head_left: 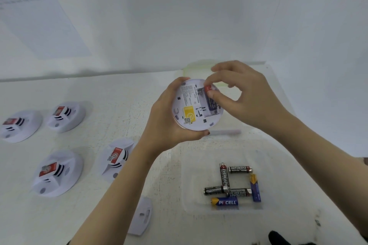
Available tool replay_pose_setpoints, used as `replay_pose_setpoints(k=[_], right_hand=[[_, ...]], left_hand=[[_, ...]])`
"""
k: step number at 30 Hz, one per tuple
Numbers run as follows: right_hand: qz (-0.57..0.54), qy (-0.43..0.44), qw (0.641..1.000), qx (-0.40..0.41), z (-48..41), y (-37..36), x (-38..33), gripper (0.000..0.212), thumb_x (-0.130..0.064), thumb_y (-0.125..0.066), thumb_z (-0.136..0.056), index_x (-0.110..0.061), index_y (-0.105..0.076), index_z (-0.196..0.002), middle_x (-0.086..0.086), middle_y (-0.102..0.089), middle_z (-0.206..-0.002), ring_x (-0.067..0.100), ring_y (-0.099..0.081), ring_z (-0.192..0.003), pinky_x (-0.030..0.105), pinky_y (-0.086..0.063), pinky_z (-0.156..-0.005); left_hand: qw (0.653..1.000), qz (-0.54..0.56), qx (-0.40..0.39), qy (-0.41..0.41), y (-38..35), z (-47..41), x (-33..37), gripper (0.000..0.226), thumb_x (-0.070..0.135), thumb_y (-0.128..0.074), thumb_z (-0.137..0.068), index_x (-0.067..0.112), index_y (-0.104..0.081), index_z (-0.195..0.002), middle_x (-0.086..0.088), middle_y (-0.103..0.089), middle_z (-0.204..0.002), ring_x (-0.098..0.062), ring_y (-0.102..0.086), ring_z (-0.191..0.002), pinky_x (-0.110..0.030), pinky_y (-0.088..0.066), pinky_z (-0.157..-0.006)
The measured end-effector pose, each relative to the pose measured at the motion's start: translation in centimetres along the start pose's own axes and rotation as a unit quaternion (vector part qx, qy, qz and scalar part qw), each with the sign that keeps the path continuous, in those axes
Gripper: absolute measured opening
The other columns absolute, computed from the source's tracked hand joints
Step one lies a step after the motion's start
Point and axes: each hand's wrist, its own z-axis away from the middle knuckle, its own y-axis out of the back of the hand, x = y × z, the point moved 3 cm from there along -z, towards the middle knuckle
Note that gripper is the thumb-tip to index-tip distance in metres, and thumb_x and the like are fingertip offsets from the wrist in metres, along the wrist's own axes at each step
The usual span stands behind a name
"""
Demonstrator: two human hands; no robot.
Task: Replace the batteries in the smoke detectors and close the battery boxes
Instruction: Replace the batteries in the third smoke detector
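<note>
aloft, left grip [165,121] clasps the smoke detector [189,105]; right grip [249,95] pinches a battery [211,106] in its compartment.

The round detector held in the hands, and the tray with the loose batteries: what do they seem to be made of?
The smoke detector looks like white moulded plastic, fairly matt: its back shows moulded slots and clips. The tray seems to be clear, slightly glossy plastic: the table shows through it, and its rounded rim catches light.
</note>
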Motion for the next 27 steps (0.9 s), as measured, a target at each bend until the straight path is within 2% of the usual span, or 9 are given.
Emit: replay_pose_setpoints(k=[1, 4, 6, 8, 11, 14, 19, 24, 27], right_hand=[[-0.031, -0.02, 0.999, -0.006, 0.1, -0.1, 0.0, 0.015, -0.017, -0.065, -0.085, -0.024, -0.068, -0.099, -0.007, -0.062, -0.111, 0.007, -0.059, -0.101, 0.019, -0.05, -0.076], [-0.125, -0.064, 0.99, -0.033, 0.3, -0.7, 0.0, 0.022, -0.013, -0.061, -0.089, -0.031, -0.062, -0.101, -0.018, -0.065, -0.1, 0.009, -0.068, -0.089, 0.034, -0.057, -0.074], [-0.154, -0.059, 0.986, -0.028, 0.4, -1.0, 0.0, 0.024, -0.012, -0.058, -0.09, -0.031, -0.061, -0.104, -0.017, -0.067, -0.1, 0.012, -0.069, -0.09, 0.044, -0.056, -0.075], [-0.178, -0.054, 0.982, -0.022, 0.5, -1.2, 0.0, 0.026, -0.01, -0.057, -0.091, -0.029, -0.061, -0.107, -0.013, -0.067, -0.103, 0.012, -0.069, -0.093, 0.047, -0.055, -0.075], [-0.198, -0.057, 0.979, -0.006, 0.5, -1.4, 0.2, 0.022, -0.006, -0.059, -0.09, -0.023, -0.064, -0.103, -0.004, -0.07, -0.099, 0.014, -0.069, -0.091, 0.047, -0.056, -0.074], [-0.197, -0.048, 0.979, 0.013, 0.6, -1.5, 0.2, 0.022, -0.009, -0.061, -0.087, -0.026, -0.065, -0.101, 0.002, -0.072, -0.095, 0.018, -0.07, -0.084, 0.049, -0.056, -0.068], [-0.156, -0.032, 0.987, 0.023, 0.6, -1.7, 0.2, 0.019, -0.008, -0.059, -0.086, -0.015, -0.068, -0.101, 0.001, -0.071, -0.092, 0.012, -0.068, -0.083, 0.031, -0.057, -0.068], [-0.145, -0.025, 0.988, 0.039, 0.3, -2.5, 0.3, 0.021, -0.006, -0.058, -0.086, -0.009, -0.071, -0.102, -0.005, -0.068, -0.091, 0.013, -0.068, -0.08, 0.031, -0.057, -0.068], [-0.154, -0.024, 0.986, 0.055, 0.0, -2.7, 0.1, 0.022, -0.004, -0.059, -0.084, -0.006, -0.071, -0.102, -0.003, -0.069, -0.09, 0.015, -0.068, -0.079, 0.033, -0.057, -0.067]], left_hand=[[1.0, 0.0, 0.003, -0.001, 0.1, 0.0, 0.1, 0.099, 0.041, -0.087, -0.053, 0.011, -0.041, -0.136, 0.001, -0.057, -0.125, -0.017, -0.056, -0.114, -0.035, -0.053, -0.092], [1.0, 0.007, 0.009, -0.004, 0.3, -0.1, 0.2, 0.097, 0.036, -0.088, -0.054, 0.011, -0.041, -0.134, 0.0, -0.058, -0.123, -0.018, -0.058, -0.111, -0.034, -0.054, -0.09], [1.0, 0.001, 0.007, -0.009, 0.5, -0.2, 0.2, 0.097, 0.035, -0.089, -0.054, 0.008, -0.041, -0.135, -0.002, -0.058, -0.123, -0.019, -0.058, -0.111, -0.034, -0.054, -0.09], [1.0, -0.006, 0.009, -0.013, 0.7, -0.2, 0.2, 0.098, 0.037, -0.088, -0.054, 0.006, -0.041, -0.134, -0.003, -0.058, -0.123, -0.017, -0.058, -0.111, -0.028, -0.053, -0.09], [1.0, -0.005, 0.008, -0.013, 0.9, -0.2, 0.2, 0.098, 0.036, -0.089, -0.054, 0.005, -0.042, -0.134, -0.003, -0.058, -0.124, -0.015, -0.057, -0.111, -0.026, -0.052, -0.091], [1.0, -0.008, 0.004, -0.01, 0.9, -0.1, 0.1, 0.099, 0.037, -0.089, -0.054, 0.005, -0.042, -0.135, -0.003, -0.058, -0.124, -0.015, -0.057, -0.111, -0.026, -0.052, -0.091], [1.0, -0.018, 0.007, -0.016, 0.9, -0.1, 0.3, 0.097, 0.039, -0.087, -0.053, 0.008, -0.042, -0.133, -0.001, -0.058, -0.122, -0.015, -0.058, -0.109, -0.023, -0.052, -0.09], [0.999, -0.006, 0.023, -0.022, 1.1, -0.1, 0.7, 0.086, 0.038, -0.086, -0.054, 0.023, -0.042, -0.127, 0.016, -0.057, -0.116, 0.001, -0.057, -0.105, -0.012, -0.047, -0.087], [0.999, -0.006, 0.029, -0.015, 1.4, -0.1, 0.7, 0.087, 0.041, -0.085, -0.052, 0.021, -0.043, -0.126, 0.018, -0.056, -0.114, 0.006, -0.056, -0.104, -0.007, -0.045, -0.085]])
